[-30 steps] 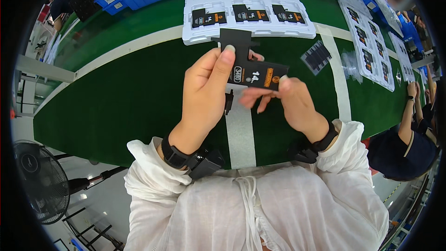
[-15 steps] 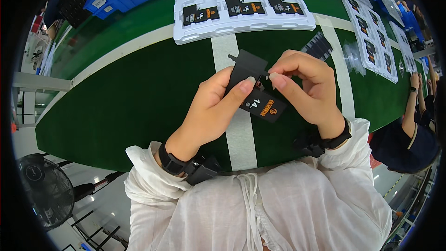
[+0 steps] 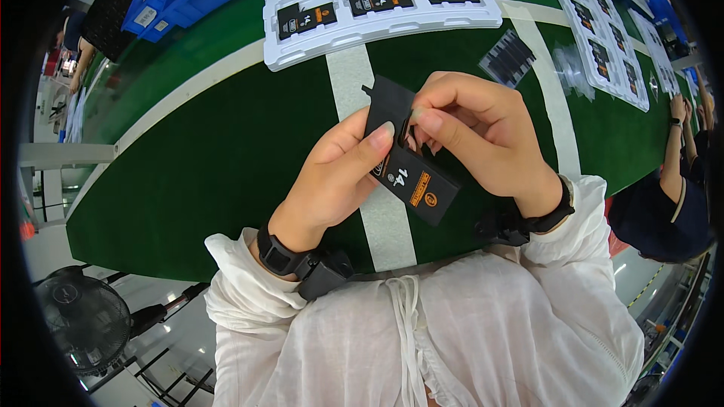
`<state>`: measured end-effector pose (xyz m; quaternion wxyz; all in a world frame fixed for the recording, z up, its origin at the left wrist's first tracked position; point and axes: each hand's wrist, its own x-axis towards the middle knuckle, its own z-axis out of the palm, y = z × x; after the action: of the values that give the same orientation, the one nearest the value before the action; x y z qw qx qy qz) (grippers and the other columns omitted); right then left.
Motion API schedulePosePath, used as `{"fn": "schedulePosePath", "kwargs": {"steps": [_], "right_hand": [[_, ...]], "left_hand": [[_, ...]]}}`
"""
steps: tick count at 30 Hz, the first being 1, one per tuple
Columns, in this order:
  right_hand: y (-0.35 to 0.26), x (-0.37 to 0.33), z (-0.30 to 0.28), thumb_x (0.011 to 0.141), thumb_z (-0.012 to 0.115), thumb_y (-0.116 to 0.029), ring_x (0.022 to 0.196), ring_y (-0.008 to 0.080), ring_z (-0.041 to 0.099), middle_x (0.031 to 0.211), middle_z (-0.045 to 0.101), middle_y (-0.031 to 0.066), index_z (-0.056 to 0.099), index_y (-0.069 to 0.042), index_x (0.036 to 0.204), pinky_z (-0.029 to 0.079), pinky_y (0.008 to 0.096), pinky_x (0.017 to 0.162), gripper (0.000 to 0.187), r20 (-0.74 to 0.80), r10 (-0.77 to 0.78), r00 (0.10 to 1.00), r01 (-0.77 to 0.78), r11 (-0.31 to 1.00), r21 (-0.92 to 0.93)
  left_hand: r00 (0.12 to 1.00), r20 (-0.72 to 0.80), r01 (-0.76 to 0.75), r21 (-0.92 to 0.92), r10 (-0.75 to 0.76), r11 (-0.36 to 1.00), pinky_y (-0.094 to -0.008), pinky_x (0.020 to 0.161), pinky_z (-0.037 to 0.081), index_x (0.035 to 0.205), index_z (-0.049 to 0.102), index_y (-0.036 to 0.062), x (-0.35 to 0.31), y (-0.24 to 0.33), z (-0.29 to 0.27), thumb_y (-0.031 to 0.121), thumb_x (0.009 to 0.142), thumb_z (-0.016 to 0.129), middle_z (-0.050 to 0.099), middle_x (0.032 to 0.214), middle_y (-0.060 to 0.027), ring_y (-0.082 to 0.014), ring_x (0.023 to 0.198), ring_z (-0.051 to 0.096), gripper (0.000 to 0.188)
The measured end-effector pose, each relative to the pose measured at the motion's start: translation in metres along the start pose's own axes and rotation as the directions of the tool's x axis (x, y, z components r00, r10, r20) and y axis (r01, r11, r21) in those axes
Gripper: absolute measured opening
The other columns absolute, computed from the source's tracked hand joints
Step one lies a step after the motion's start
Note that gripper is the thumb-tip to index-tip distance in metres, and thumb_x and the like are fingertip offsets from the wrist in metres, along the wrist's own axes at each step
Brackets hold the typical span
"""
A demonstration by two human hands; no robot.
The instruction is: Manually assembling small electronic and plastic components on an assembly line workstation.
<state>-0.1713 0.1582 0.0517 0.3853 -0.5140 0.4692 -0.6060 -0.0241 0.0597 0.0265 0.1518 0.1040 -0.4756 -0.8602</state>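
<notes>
My left hand (image 3: 332,173) grips a black L-shaped phone battery (image 3: 429,185) with orange and white print, its thumb pressed on the flat face. The battery is tilted above the green table, and a small tab sticks out at its far left corner. My right hand (image 3: 483,132) is closed in a pinch at the battery's inner notch, with thumb and forefinger together. Whatever lies between those fingertips is hidden, though the fingers touch the battery's edge.
A white moulded tray (image 3: 377,36) with several similar batteries stands ahead. Dark strips (image 3: 507,59) lie right of it, near clear plastic pieces (image 3: 573,71). Another battery tray (image 3: 633,94) is farther right. Blue bins (image 3: 181,7) stand far left; a co-worker (image 3: 654,215) sits at right.
The battery has turned a little, its printed end swinging toward me. My right hand has shifted slightly left and now pinches at the notch. The whole view has tilted slightly.
</notes>
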Motion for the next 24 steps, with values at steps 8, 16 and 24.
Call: {"fn": "schedulePosePath", "kwargs": {"steps": [8, 16, 24], "right_hand": [[0.003, -0.001, -0.001, 0.086, 0.050, 0.000, 0.064, 0.0092, 0.058, 0.074, 0.057, 0.0045, 0.056, 0.003, 0.085, 0.049, 0.0215, 0.058, 0.007, 0.006, -0.064, 0.998, 0.064, 0.998, -0.005], [0.003, -0.003, -0.002, 0.086, 0.050, 0.000, 0.064, 0.0091, 0.058, 0.074, 0.058, 0.0050, 0.056, 0.003, 0.086, 0.049, 0.0217, 0.058, 0.007, 0.046, 0.013, 0.999, -0.017, 0.994, 0.106], [0.018, 0.002, -0.001, 0.086, 0.055, -0.006, 0.070, 0.0060, 0.056, 0.077, 0.060, 0.0026, 0.057, 0.002, 0.088, 0.046, 0.0202, 0.061, 0.008, -0.078, -0.047, 0.996, 0.042, 0.998, -0.056]], "left_hand": [[0.996, 0.083, -0.017, 0.070, 0.011, 0.997, -0.0325, 0.069, 0.042, 0.096, 0.048, 0.0014, 0.001, -0.001, -0.001, 0.033, 0.091, 0.046, 0.054, 0.076, -0.0075, -0.0175, 0.071, 0.051, 0.032], [0.992, 0.123, -0.025, 0.048, 0.019, 0.999, -0.0353, 0.073, 0.043, 0.092, 0.050, 0.0011, 0.000, -0.002, -0.003, 0.030, 0.092, 0.046, 0.055, 0.076, -0.0097, -0.0191, 0.071, 0.053, 0.029], [0.993, 0.090, 0.068, 0.068, -0.074, 0.995, -0.0312, 0.072, 0.046, 0.092, 0.054, 0.0002, -0.002, 0.001, -0.003, 0.028, 0.089, 0.052, 0.058, 0.080, -0.0090, -0.0175, 0.073, 0.057, 0.028]]}}
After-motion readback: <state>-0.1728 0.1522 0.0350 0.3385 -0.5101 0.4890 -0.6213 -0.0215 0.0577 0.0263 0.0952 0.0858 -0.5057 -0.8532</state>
